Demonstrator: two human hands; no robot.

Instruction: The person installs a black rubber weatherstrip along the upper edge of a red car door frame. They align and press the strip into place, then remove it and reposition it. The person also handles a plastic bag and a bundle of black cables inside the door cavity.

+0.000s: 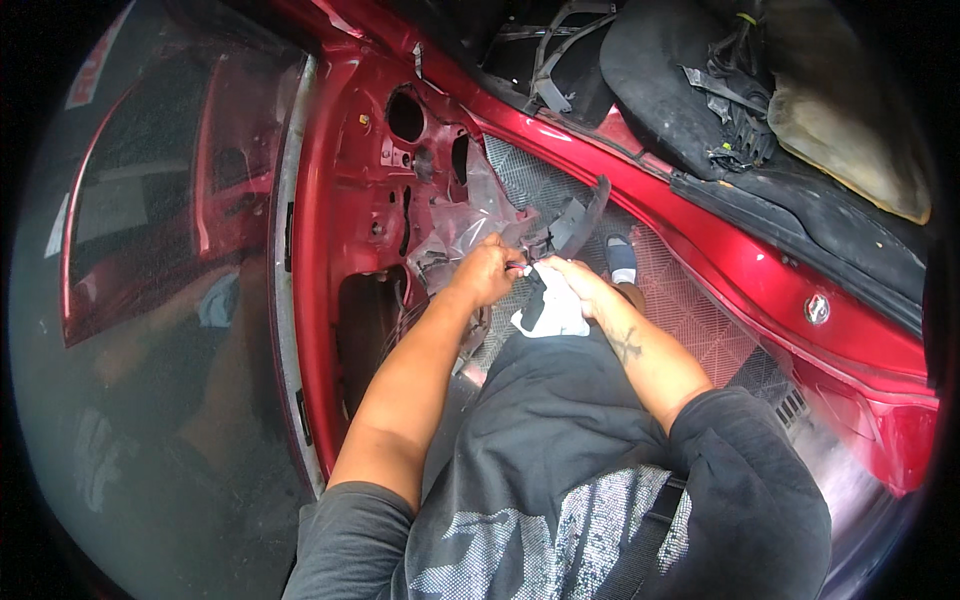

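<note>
Both my hands are drawn together in front of my waist. The fingers of my left hand [488, 270] are closed in a pinch, with a small dark and reddish bit at the fingertips, too small to name. Right beside it, my right hand [578, 284] is also closed, its fingertips nearly meeting the left ones. Under and between them hangs a white-and-black piece [562, 305] that looks like cloth; the right hand lies along its edge. Clear plastic sheeting [478, 222] hangs off the door just past my left hand.
An open red car door [345, 190] with its inner panel off and holes showing stands to my left, its window [130, 220] beyond. On the right runs the red door sill [690, 250], with a dark seat [670, 80] behind it. Grey and red floor tiles [690, 300] lie below.
</note>
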